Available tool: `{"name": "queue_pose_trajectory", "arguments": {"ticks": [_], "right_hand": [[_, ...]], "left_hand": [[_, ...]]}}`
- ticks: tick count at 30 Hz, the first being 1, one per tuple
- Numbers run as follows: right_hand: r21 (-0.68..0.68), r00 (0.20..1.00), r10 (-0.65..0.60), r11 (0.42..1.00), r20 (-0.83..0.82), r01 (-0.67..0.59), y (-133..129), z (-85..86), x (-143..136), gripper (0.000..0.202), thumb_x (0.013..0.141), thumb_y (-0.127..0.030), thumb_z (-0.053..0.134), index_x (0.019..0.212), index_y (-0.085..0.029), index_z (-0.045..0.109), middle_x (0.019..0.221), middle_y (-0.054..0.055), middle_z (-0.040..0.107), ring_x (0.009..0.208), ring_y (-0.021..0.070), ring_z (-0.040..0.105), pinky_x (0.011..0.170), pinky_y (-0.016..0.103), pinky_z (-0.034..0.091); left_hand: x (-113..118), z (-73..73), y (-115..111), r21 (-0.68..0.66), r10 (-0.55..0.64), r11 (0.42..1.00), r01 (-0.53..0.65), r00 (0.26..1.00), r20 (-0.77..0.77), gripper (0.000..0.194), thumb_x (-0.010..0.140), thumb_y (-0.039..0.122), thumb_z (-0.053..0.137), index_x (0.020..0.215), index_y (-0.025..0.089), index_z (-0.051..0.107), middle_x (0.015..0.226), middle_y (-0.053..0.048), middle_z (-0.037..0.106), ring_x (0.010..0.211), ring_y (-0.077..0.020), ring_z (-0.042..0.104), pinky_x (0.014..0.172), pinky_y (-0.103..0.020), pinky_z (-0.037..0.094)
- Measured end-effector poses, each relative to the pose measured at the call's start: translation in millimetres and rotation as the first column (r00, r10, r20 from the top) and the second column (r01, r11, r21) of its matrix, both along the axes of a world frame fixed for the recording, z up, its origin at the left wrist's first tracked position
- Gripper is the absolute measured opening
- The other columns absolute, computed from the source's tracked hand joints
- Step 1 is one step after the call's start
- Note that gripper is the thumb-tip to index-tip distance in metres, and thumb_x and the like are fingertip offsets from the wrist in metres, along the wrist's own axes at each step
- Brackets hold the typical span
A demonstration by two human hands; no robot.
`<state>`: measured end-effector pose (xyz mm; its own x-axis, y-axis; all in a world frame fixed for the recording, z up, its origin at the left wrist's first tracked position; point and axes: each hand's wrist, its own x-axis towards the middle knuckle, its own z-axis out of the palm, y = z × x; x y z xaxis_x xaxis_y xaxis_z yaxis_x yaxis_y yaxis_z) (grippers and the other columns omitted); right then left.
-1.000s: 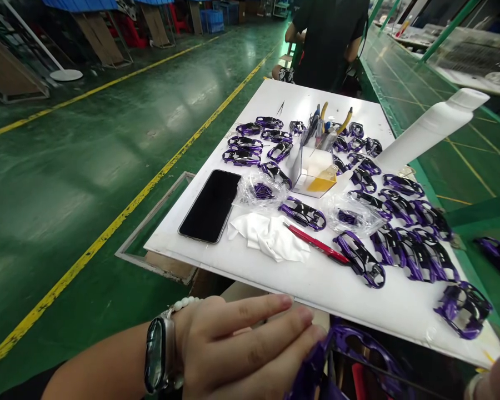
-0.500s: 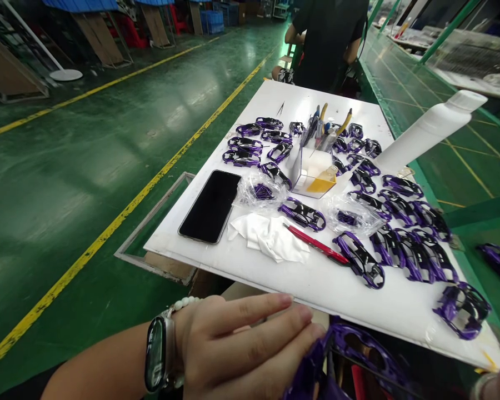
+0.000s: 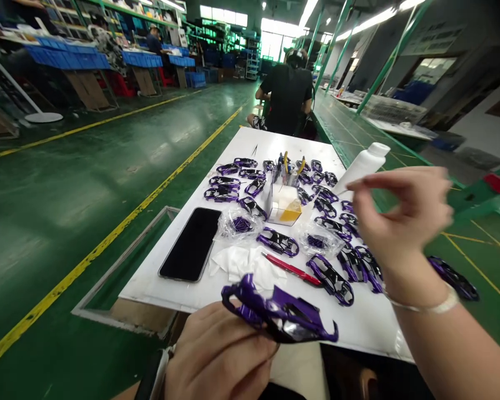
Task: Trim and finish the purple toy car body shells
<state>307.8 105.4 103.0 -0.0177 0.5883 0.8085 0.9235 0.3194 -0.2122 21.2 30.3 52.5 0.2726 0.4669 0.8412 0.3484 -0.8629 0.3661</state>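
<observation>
A purple and black plastic car-shaped shell (image 3: 279,316) is held by my left hand (image 3: 220,355) at the bottom centre, just in front of the table edge. My right hand (image 3: 400,208) is raised over the right side of the table, near the white bottle (image 3: 364,164). Its thumb and forefinger pinch together; anything between them is too small or blurred to name. Rows of similar shells, one of them (image 3: 331,280) close by, lie on the white table (image 3: 150,289). A red pen-like tool (image 3: 294,269) lies beside a crumpled white cloth (image 3: 237,261).
A black phone (image 3: 190,244) lies at the table's left. Behind the cloth are plastic bags of small purple parts (image 3: 241,224) and a clear box (image 3: 285,205) with tools. Another shell (image 3: 453,278) sits on the green surface at right. A person (image 3: 289,91) sits beyond the table.
The view has tilted up. My left hand has lifted the shell into clearer view. My right hand, barely visible at the lower right before, is now raised over the table with its fingers pinched.
</observation>
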Motion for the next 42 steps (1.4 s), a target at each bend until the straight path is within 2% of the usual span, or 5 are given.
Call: {"name": "queue_pose_trajectory", "arguments": {"ticks": [11,17,20,23,42], "right_hand": [[-0.043,0.996,-0.061,0.997,0.072,0.064,57.1,-25.8,-20.0,0.009,0.092,-0.021,0.057,0.093,-0.023,0.066,0.09,0.009,0.073,0.094,0.0336,0.064,0.089,0.054,0.042],[-0.224,0.986,0.169,0.96,0.001,-0.165,-20.3,0.3,-31.7,0.038,0.103,-0.044,0.051,0.131,-0.02,0.057,0.123,0.011,0.07,0.111,0.0296,0.066,0.095,0.046,0.051],[-0.36,0.87,0.474,0.794,-0.136,-0.49,-80.2,5.6,-39.2,0.052,0.1,-0.048,0.061,0.143,-0.019,0.049,0.134,0.009,0.064,0.122,0.024,0.062,0.104,0.034,0.049],[-0.4,0.856,0.51,0.769,-0.086,-0.498,-117.2,-5.5,-47.6,0.062,0.096,-0.027,0.069,0.15,-0.014,0.041,0.139,0.011,0.057,0.13,0.0208,0.054,0.113,0.026,0.04],[-0.298,0.894,0.448,0.858,0.034,-0.419,-131.4,-22.2,-50.4,0.061,0.096,-0.031,0.072,0.146,-0.008,0.045,0.13,0.019,0.065,0.13,0.0203,0.056,0.119,0.036,0.032]], "left_hand": [[1.4,-8.8,-7.5,-0.187,-0.023,0.981,0.041,0.995,0.097,0.028,0.079,0.0,0.069,0.098,0.019,0.073,0.088,-0.002,0.079,0.079,-0.0137,0.078,0.075,-0.016,0.064],[9.6,1.9,-4.4,-0.275,-0.076,0.954,0.123,0.982,0.175,0.027,0.077,-0.001,0.069,0.094,0.02,0.072,0.087,0.0,0.078,0.079,-0.0111,0.077,0.074,-0.012,0.062],[16.8,3.6,-5.4,-0.347,-0.119,0.916,0.199,0.964,0.238,0.027,0.077,-0.001,0.068,0.093,0.02,0.072,0.089,0.001,0.079,0.082,-0.0115,0.077,0.076,-0.013,0.062],[22.6,0.4,-9.4,-0.4,-0.181,0.868,0.296,0.937,0.299,0.029,0.077,-0.001,0.069,0.096,0.02,0.072,0.092,0.0,0.079,0.085,-0.0123,0.077,0.08,-0.016,0.063],[30.4,2.1,-26.5,-0.535,-0.206,0.764,0.36,0.923,0.326,0.026,0.079,0.007,0.076,0.096,0.026,0.072,0.091,0.002,0.08,0.08,-0.0123,0.076,0.079,-0.018,0.062]]}}
